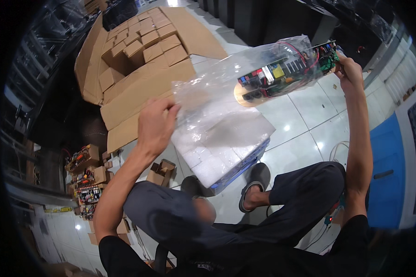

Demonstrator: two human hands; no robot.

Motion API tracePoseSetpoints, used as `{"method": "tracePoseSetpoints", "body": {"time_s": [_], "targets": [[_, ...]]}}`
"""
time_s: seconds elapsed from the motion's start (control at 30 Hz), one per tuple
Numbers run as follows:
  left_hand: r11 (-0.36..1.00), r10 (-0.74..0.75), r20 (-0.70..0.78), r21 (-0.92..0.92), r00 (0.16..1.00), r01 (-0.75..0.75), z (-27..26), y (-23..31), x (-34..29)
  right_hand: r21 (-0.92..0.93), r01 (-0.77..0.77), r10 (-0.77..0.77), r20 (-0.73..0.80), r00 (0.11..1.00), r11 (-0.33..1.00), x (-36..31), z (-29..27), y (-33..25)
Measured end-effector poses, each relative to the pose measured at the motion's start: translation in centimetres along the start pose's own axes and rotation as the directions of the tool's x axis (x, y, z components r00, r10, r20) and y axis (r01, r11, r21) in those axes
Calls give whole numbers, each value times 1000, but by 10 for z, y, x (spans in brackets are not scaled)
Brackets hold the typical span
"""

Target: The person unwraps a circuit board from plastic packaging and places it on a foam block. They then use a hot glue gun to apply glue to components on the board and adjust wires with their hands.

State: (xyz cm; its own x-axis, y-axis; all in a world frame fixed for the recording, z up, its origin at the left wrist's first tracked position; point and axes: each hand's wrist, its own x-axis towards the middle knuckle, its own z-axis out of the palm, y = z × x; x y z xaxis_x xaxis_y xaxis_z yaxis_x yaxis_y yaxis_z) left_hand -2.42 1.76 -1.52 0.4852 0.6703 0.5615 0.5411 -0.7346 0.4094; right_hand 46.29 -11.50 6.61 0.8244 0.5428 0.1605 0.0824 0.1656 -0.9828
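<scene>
My left hand [157, 124] is closed, its thumb and fingers pinching the near left edge of a clear plastic bag [203, 104]. The bag stretches out to the right, around a circuit board [282, 74] with dark heatsinks, a yellow block and coloured wires. At the board's far right end, which sticks out past the plastic, my right hand [350, 71] grips it; some fingertips are hidden behind it. A pale, round-ended strip [241, 95] shows beneath the board's left end. Below the bag, a white foam pad [208, 161] covers a blue crate [240, 171] between my feet.
A big open carton [148, 85] packed with small brown boxes stands at the far left. Several circuit boards [88, 194] and small boxes lie at the left on the tiled floor. A small open box [161, 172] sits near my left foot. To the right is a blue panel [386, 171].
</scene>
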Motion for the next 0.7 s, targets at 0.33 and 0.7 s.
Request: {"method": "tracePoseSetpoints", "body": {"time_s": [0.33, 0.7], "targets": [[949, -316, -75, -18, 946, 316, -41, -28, -13, 134, -32, 60, -212, 975, 990, 32, -44, 8], [879, -436, -391, -376, 811, 292, -109, -73, -90, -59, -91, 90, -15, 996, 994, 38, -29, 40]]}}
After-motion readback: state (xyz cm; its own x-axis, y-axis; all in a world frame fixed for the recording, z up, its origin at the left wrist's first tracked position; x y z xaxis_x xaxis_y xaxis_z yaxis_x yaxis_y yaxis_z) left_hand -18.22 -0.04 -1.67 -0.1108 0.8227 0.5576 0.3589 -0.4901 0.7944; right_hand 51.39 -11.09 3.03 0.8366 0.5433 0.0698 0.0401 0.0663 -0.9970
